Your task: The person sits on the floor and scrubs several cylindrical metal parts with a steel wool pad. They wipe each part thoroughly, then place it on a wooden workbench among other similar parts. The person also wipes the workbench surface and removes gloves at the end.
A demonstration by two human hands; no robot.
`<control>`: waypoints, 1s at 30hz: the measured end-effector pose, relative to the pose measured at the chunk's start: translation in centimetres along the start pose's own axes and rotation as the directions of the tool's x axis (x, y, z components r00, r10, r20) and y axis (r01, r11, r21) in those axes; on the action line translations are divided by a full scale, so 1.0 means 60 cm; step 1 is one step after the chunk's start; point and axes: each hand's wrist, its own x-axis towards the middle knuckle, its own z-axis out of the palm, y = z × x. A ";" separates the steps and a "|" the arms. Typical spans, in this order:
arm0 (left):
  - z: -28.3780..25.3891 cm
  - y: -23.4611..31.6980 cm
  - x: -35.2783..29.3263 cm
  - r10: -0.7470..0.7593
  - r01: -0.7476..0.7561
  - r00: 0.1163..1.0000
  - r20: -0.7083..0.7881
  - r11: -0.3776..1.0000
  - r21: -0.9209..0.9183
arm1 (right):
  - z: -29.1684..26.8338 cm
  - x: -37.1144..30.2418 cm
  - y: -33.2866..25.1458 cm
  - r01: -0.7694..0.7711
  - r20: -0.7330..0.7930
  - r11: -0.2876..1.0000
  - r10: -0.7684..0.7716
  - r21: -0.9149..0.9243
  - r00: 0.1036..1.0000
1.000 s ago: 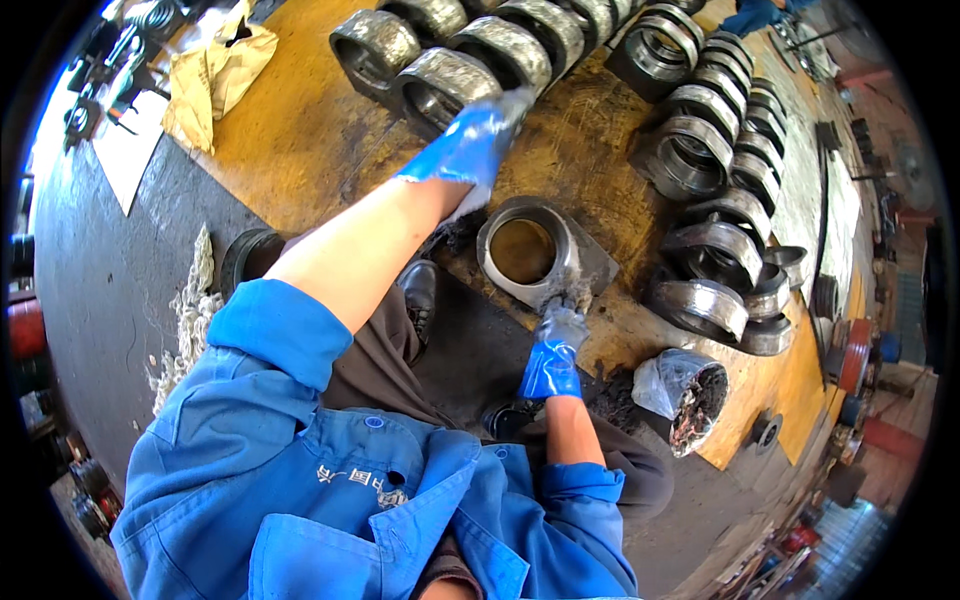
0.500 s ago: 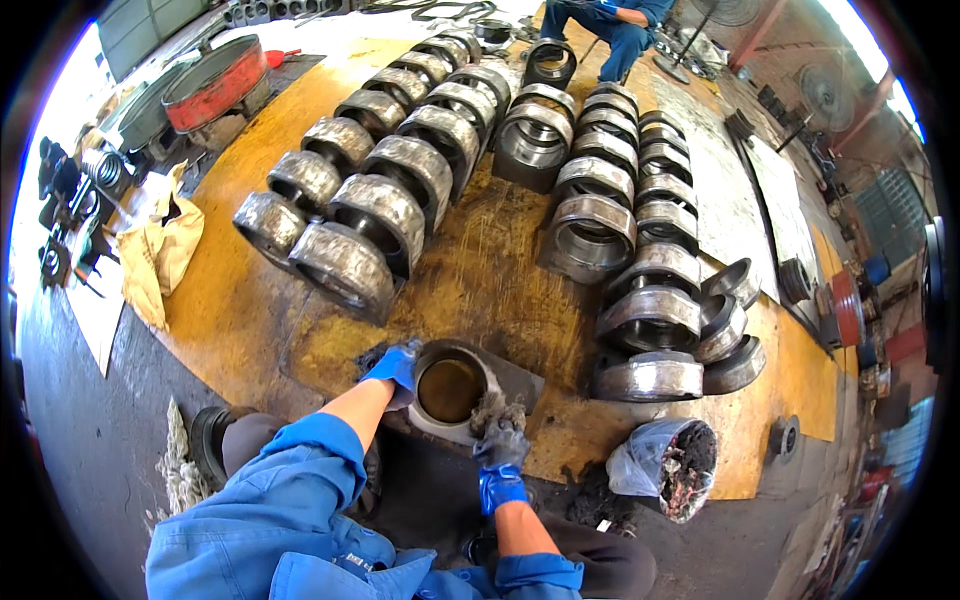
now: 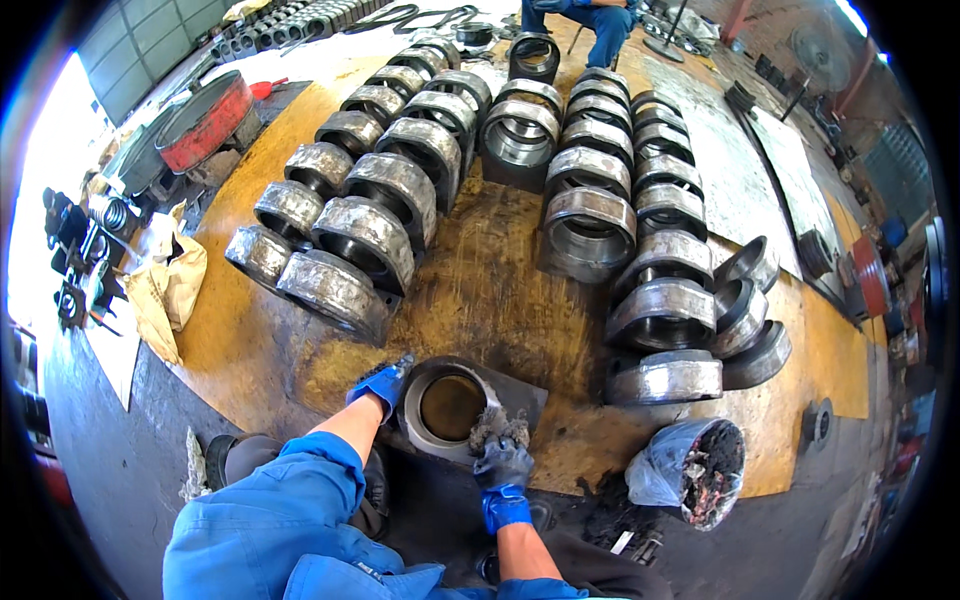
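A thick metal ring [image 3: 418, 421] with a flat-sided block stands on the stained yellow board in front of me, its round bore facing up. My right hand [image 3: 503, 472], in a dark-coated glove with a blue cuff, is closed on a wad of grey fibre [image 3: 500, 428]. That wad presses on the ring's near right rim. At the ring's left side is my left hand [image 3: 380, 388] in a blue glove, its fingers stretched toward the far left rim and apparently holding nothing. Whether they touch the metal I cannot tell.
Long rows of similar metal rings [image 3: 345, 285] stand beyond and to the right [image 3: 665, 378]. A plastic-lined bucket [image 3: 660, 465] of dark waste sits at my right. Brown paper [image 3: 172, 290] and a red-sided round tub [image 3: 205, 135] lie left. Another person [image 3: 608, 35] sits at the far end.
My left hand has come off the ring's rim to its left side. The right hand keeps the grey wad on the near right rim. The whole view has shifted slightly.
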 end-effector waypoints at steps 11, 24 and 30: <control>0.041 -0.115 0.070 0.412 -0.434 0.891 -0.190 0.896 -0.089 | 0.052 -0.027 0.066 0.164 -0.340 0.984 -0.131 0.070 0.931; 0.122 0.066 -0.146 0.448 -0.456 0.884 -0.133 0.765 -0.454 | 0.013 -0.042 0.175 -0.145 -0.433 0.922 0.302 0.359 0.849; 0.233 0.081 -0.202 0.688 -0.733 0.629 -0.363 0.680 0.019 | 0.094 -0.036 0.279 -0.091 -0.446 0.807 0.413 0.584 0.794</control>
